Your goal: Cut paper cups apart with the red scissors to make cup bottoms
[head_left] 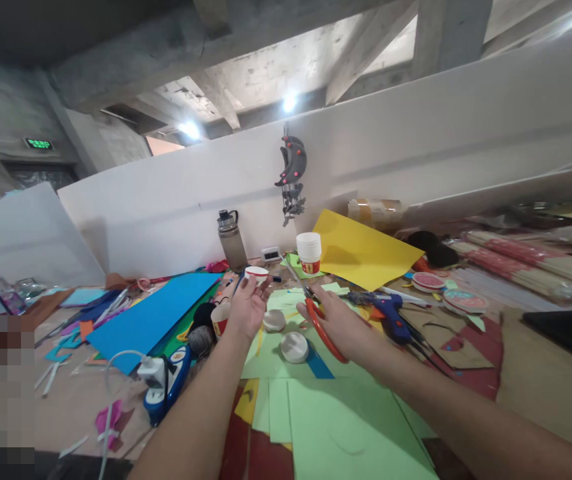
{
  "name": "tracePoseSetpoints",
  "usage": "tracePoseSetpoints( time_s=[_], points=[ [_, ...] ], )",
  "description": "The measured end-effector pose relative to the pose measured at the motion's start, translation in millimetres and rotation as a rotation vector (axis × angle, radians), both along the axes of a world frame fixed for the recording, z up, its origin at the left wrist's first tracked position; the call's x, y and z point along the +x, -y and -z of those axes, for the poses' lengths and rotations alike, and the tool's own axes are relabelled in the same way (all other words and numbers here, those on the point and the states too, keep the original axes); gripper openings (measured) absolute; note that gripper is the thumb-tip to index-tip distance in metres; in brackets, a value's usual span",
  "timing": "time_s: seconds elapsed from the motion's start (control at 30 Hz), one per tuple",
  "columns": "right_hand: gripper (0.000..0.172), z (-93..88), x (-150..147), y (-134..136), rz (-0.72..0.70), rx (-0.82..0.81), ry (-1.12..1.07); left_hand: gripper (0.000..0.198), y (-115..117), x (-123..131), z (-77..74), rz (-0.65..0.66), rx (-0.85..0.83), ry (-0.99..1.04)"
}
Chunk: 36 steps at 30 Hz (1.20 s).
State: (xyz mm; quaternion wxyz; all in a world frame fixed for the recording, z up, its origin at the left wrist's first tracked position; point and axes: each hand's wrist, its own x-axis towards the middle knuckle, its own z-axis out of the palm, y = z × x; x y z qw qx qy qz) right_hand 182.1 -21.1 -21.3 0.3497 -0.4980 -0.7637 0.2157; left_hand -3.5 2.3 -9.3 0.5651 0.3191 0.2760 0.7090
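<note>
My left hand (pixel 247 310) is raised over the worktable with its fingers closed on a shallow white-and-red piece of paper cup (pixel 257 272). In my right hand (pixel 339 320) is a pair of scissors with orange-red handles (pixel 322 333); the blades point away toward the back. Another paper cup (pixel 220 319), white and red, stands just left of my left wrist, partly hidden by it. Between my hands lie two round white pieces (pixel 275 320) on light green paper (pixel 336 420), the nearer one beside a blue strip (pixel 320 361).
A stack of paper cups (pixel 309 250) stands at the back, near yellow card (pixel 366 250) and a bottle (pixel 233 243). Blue card (pixel 156 320) and a power strip (pixel 169 387) lie left. A blue glue gun (pixel 393 319) lies right, its cable trailing.
</note>
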Motion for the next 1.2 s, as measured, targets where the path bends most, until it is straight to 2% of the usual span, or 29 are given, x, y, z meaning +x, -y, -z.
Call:
tracePoseSetpoints(
  time_s=[0.1, 0.3, 0.43, 0.63, 1.2],
  points=[
    [0.048, -0.5, 1, -1, -0.007, 0.015, -0.001, 0.025, -2, 1, 0.3, 0.013, -0.006, 0.029],
    [0.052, 0.1, -1, 0, 0.019, 0.037, 0.025, 0.030, 10, 11, -3.9, 0.147, 0.140, -0.073],
    [0.054, 1.0, -3, 2, 0.016, 0.029, 0.034, 0.037, 12, 11, -2.3, 0.182, 0.202, -0.118],
    [0.057, 3.6, -3, 1, 0.009, 0.043, 0.039, 0.041, 13, 12, -0.7, 0.199, 0.205, -0.137],
    [0.049, 2.9, 0, 1, 0.020, 0.139, 0.134, 0.037, 14, 9, -4.4, 0.266, 0.185, -0.105]
  ],
)
